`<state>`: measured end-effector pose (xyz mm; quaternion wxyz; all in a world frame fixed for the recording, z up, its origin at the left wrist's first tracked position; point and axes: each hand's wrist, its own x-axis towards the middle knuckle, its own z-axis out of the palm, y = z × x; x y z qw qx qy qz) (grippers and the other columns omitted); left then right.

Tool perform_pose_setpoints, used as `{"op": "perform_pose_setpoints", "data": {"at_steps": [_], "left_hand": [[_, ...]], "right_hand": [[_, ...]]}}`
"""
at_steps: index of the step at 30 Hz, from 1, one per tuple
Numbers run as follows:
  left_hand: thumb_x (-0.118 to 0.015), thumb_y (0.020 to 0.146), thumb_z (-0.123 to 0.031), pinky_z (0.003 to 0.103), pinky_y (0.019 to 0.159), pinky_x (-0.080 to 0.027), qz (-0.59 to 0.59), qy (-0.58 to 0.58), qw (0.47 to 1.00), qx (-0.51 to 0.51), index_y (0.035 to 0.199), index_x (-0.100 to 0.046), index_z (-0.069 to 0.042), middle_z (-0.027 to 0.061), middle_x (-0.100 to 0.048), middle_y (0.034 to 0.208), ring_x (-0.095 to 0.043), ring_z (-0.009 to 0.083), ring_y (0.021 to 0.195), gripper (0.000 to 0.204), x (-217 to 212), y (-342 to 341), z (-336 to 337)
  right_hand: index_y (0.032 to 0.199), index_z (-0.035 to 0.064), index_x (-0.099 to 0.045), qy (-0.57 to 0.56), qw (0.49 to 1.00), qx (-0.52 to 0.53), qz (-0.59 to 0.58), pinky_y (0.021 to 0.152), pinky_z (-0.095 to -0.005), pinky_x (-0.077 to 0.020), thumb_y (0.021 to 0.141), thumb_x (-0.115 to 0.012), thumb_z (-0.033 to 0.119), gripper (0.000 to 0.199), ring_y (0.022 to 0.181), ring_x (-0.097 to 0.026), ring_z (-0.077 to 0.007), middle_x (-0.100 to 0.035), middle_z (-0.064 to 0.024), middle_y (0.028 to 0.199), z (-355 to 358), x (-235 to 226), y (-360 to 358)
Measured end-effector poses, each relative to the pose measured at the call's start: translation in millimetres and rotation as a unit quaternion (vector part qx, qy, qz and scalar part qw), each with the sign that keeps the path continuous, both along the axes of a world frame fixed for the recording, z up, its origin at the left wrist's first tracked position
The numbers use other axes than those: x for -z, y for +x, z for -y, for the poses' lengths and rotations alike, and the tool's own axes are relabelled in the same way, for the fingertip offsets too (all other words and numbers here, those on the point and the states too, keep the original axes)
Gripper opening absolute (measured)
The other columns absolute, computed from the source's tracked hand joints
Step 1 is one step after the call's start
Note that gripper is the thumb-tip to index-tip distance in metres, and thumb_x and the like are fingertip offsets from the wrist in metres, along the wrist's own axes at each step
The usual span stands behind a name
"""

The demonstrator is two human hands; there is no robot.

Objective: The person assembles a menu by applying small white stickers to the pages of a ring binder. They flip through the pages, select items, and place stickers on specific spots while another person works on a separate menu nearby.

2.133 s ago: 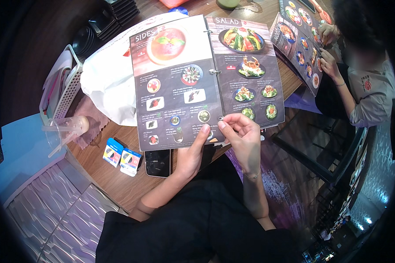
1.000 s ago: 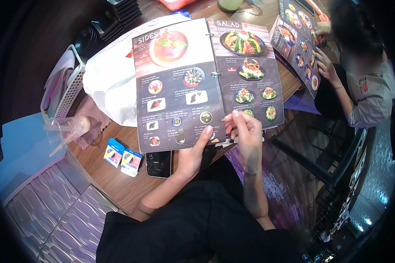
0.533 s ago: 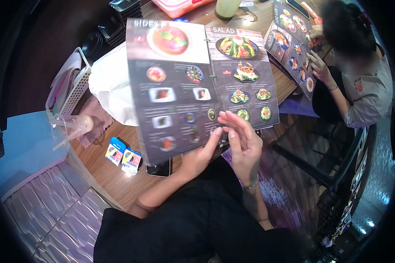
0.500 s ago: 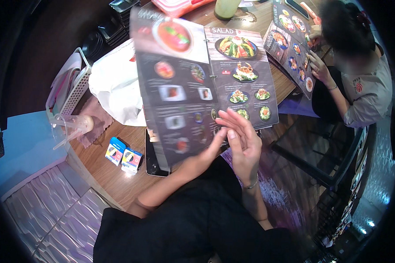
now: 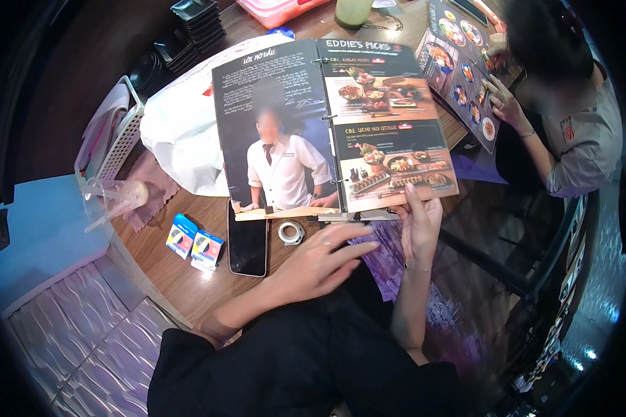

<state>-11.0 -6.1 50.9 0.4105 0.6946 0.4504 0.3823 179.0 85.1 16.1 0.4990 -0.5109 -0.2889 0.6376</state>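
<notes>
Head view: menu [image 5: 334,132] propped open on the bench [image 5: 188,278], spine running away from the body. Right hand [image 5: 419,226] pinching the lower edge of the right page. Left hand [image 5: 320,260] spread, empty, hovering just below the left page, beside a phone [image 5: 247,240].

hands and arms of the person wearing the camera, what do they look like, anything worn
Both forearms are bare, with no sleeves showing below the elbow. The left hand has a thin ring on one finger. The right hand has a thin bracelet at the wrist. Dark clothing covers the body and lap.
</notes>
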Motion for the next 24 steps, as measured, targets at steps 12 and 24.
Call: {"op": "perform_pose_setpoints", "data": {"at_steps": [12, 24], "left_hand": [[-0.078, 0.074, -0.015, 0.042, 0.084, -0.04, -0.257, -0.066, 0.948, -0.173, 0.101, -0.058, -0.006, 0.011, -0.053, 0.108, -0.051, 0.0317, 0.104, 0.035, 40.5, -40.2, 45.1], [-0.075, 0.077, -0.014, 0.04, 0.085, -0.039, -0.245, -0.065, 0.938, -0.239, 0.107, -0.056, -0.005, 0.0097, -0.056, 0.115, -0.052, 0.0294, 0.108, 0.037, 54.8, -39.0, 57.1]], "right_hand": [[0.092, 0.0003, -0.048, -0.064, 0.989, 0.002, 0.131, 0.041, -0.0195, -0.0453, 0.095, -0.062, 0.027, 0.03, 0.047, -0.061, -0.0151, -0.062, -0.013, 0.063, -0.5, 9.0, 19.5], [0.096, 0.0008, -0.052, 0.075, 0.977, -0.01, 0.199, 0.046, -0.017, -0.0413, 0.095, -0.058, 0.008, 0.01, 0.054, -0.053, -0.0055, -0.06, -0.0055, 0.07, 32.2, -13.5, -8.7]]}}
